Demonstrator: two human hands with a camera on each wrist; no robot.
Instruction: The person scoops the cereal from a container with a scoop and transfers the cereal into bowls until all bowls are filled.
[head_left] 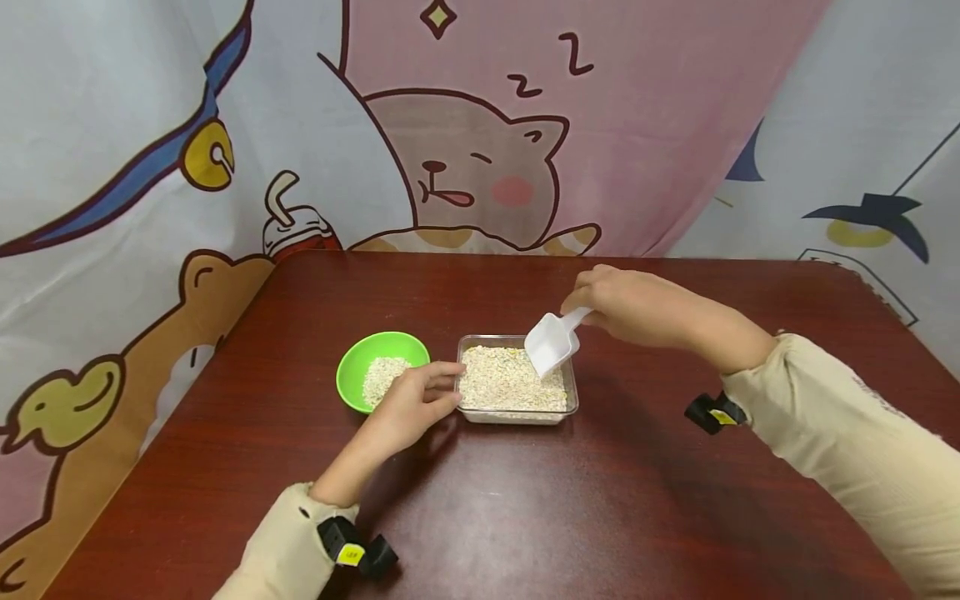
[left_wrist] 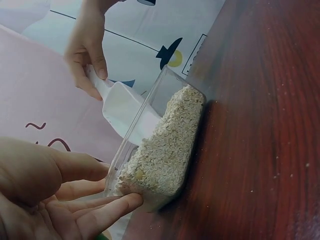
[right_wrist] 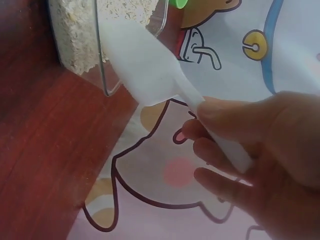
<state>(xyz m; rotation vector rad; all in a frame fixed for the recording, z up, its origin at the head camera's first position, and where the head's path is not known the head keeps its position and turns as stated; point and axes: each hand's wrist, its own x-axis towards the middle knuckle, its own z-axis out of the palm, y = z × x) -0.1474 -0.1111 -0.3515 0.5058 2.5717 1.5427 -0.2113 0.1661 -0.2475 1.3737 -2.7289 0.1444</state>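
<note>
A clear rectangular container full of oat flakes stands on the table. My right hand grips the handle of a white plastic scoop, whose tip dips into the oats at the container's right side. In the right wrist view, thumb and fingers wrap the scoop's handle. My left hand rests its fairly straight fingers against the container's left end; the left wrist view shows its fingertips touching the outer wall. Just left of the container sits a green bowl with some oats in it, partly behind the left hand.
The dark red-brown wooden table spreads around the container and bowl. A cartoon-printed cloth hangs behind the table's far edge and along its sides. A few small flakes lie on the tabletop in the left wrist view.
</note>
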